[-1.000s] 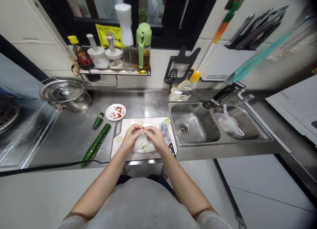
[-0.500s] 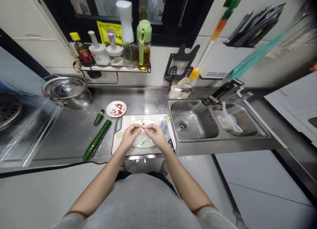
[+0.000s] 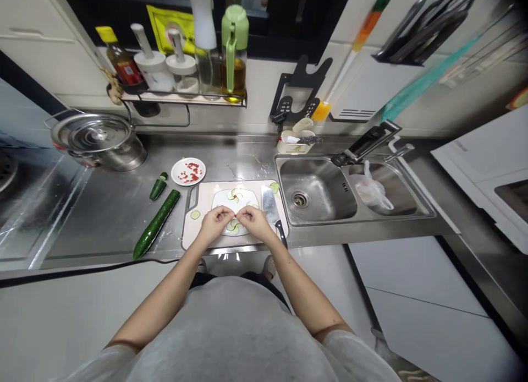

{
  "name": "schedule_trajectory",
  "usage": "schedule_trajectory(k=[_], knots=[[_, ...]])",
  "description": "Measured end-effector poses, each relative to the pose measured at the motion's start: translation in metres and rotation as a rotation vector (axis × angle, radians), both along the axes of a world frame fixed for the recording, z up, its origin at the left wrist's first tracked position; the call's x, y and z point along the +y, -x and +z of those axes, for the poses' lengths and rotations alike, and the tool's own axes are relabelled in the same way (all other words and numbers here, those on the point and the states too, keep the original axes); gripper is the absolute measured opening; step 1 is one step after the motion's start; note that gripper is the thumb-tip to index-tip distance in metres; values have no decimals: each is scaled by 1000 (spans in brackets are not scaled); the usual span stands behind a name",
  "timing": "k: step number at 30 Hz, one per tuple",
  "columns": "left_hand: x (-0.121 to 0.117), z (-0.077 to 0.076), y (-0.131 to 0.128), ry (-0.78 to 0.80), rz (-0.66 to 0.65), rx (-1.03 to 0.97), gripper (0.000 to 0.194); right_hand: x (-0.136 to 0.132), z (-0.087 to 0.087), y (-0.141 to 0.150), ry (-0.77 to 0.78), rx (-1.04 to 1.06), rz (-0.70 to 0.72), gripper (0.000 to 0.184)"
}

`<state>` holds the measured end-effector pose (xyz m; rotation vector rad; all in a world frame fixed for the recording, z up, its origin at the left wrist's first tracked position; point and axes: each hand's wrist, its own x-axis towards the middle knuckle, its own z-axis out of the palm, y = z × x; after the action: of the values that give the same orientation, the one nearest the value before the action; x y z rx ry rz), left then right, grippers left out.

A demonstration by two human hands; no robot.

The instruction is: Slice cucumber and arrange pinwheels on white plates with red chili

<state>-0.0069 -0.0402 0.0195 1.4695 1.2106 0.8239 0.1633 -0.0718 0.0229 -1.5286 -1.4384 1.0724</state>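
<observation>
My left hand (image 3: 216, 222) and my right hand (image 3: 254, 222) meet fingertip to fingertip over a white plate (image 3: 217, 199), both closed in a pinch. A tiny red piece (image 3: 235, 215) shows between the fingertips; it looks like the chopped red bits on the small dish. On the plate, thin cucumber slices form pinwheels: the far one (image 3: 235, 196) has red at its centre, the near one (image 3: 234, 227) lies just below my hands. My fingers hide the plate's middle. Underneath is a cutting board (image 3: 192, 233), with a cleaver (image 3: 269, 203) on its right side.
Left of the board lie a cucumber (image 3: 157, 225), a cucumber end piece (image 3: 158, 188) and a small white dish (image 3: 176, 173) of red bits. A lidded steel pot (image 3: 124, 153) stands farther left. The sink (image 3: 315, 217) is at the right, a condiment rack (image 3: 190, 98) behind.
Both hands have come from the far pinwheel toward the near one, still pinching. The far pinwheel now shows with red at its centre. The camera view has shifted slightly.
</observation>
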Motion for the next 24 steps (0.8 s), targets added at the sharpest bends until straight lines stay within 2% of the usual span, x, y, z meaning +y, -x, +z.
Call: schedule_trajectory(k=[4,10,15,24], knots=[[-3,-8,5,-54,7,219,15,-6,-11,-3,41,-284,87,13],[-5,-16,11,-103,-75,487,14,-13,-20,1,47,-621,201,19],[-8,-21,7,-100,-119,598,12,-11,-23,3,10,-738,295,21],[-11,-25,-2,-54,-173,663,12,-7,-26,6,14,-798,349,23]])
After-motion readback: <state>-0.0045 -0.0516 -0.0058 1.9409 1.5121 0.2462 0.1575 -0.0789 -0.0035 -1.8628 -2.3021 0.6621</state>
